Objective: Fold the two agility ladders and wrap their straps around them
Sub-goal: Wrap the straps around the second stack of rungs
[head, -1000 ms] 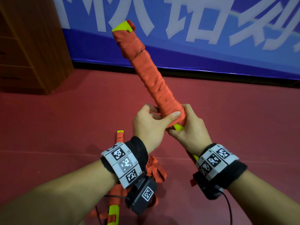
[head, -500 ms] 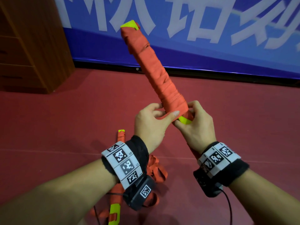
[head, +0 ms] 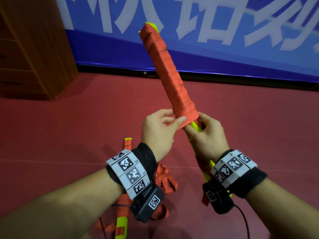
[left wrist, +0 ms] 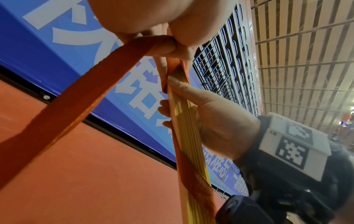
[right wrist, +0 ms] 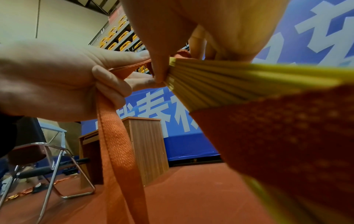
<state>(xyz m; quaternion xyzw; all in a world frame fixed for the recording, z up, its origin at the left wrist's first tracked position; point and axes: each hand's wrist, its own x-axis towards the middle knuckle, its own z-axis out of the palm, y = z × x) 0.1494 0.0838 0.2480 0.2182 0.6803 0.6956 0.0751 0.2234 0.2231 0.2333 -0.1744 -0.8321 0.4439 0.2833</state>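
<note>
I see my right hand [head: 205,137] gripping a folded ladder [head: 165,73] tilted above the floor [head: 69,126]. My left hand [head: 158,133] pinches its orange strap [left wrist: 76,97]. A second ladder [head: 124,204] lies below.

There are two yellow ladder bundles with orange straps: one held up [head: 170,78] and one on the red floor [head: 127,171]. Two hands, the left hand [head: 158,133] and the right hand [head: 207,137]. One brown wooden cabinet [head: 32,49]. One metal folding chair [right wrist: 38,163].
</note>
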